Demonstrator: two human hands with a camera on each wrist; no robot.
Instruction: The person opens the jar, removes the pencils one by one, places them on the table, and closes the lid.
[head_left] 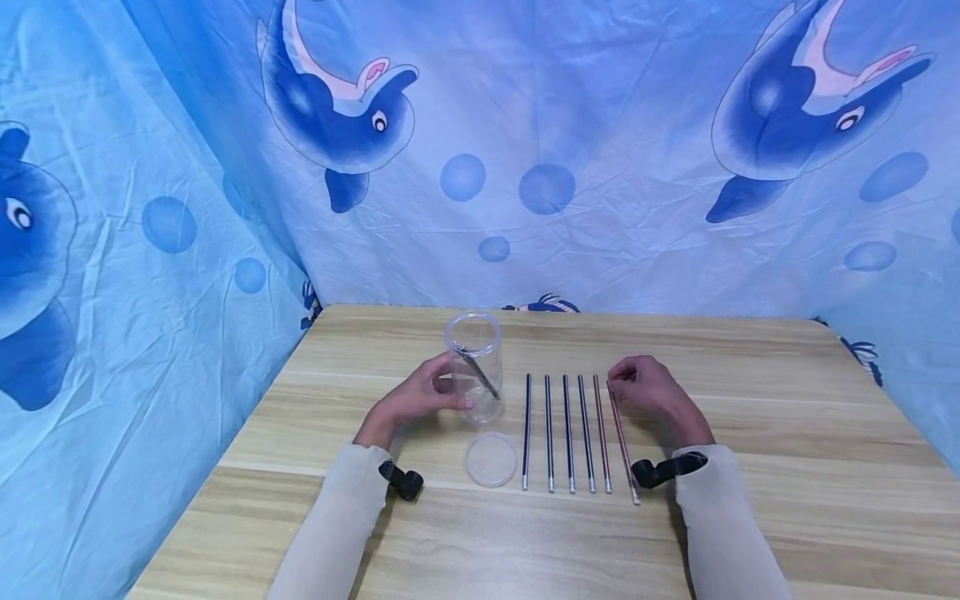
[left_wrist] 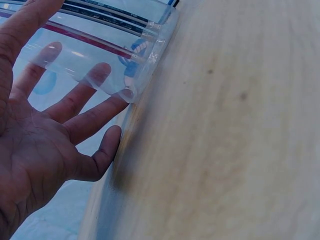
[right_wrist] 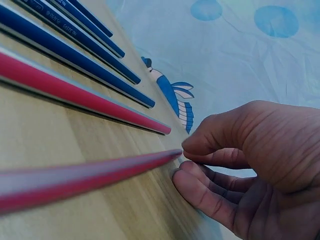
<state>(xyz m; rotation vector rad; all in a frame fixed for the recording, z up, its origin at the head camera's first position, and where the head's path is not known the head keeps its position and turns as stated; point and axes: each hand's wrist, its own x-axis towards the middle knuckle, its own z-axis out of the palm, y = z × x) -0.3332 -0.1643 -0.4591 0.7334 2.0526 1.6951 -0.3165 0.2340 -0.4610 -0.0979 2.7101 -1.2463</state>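
Observation:
My left hand (head_left: 423,392) holds a clear plastic jar (head_left: 491,358) standing on the table, fingers along one side and thumb on the other. Inside the jar lean a few pencils, two dark ones and a red one (left_wrist: 90,37) in the left wrist view. My right hand (head_left: 651,387) pinches the far end of a red pencil (head_left: 624,442), the rightmost in a row. That pencil slants, its eraser end toward me. Beside it lies another red pencil (head_left: 602,433), then several dark blue pencils (head_left: 567,433), roughly parallel.
A round clear lid (head_left: 491,459) lies flat in front of the jar, left of the pencil row. The wood-grain table (head_left: 787,433) ends at a blue dolphin-print cloth (head_left: 622,242) behind and at the left. Small black cameras (head_left: 408,483) sit on both wrists.

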